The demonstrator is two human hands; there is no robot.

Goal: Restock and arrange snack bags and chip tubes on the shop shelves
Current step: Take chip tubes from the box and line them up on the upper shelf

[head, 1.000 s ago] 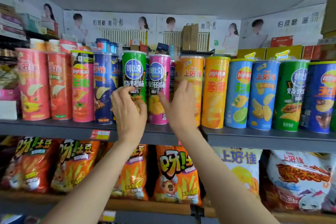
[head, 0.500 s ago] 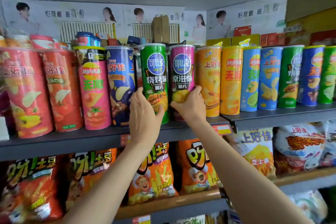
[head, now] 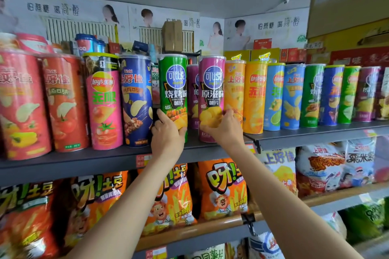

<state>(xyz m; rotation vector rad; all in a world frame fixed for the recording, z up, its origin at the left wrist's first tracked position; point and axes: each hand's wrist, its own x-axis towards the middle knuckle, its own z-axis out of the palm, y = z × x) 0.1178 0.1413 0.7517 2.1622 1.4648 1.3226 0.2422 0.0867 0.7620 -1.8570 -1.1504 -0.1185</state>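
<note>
1. The left hand (head: 167,132) grips the lower part of the green tube (head: 173,90), fingers curled round its left side and thumb on the front.
2. The right hand (head: 223,128) holds the bottom of the pink tube (head: 211,90), fingers wrapped round its right side.
3. Both tubes stand upright on the grey shelf (head: 84,160), a gap between them, a purple tube (head: 192,94) behind that gap.
4. A dark blue tube (head: 135,101) stands just left of the green one; an orange tube (head: 234,90) just right of the pink one.
5. Orange snack bags (head: 223,189) fill the shelf below.
</note>
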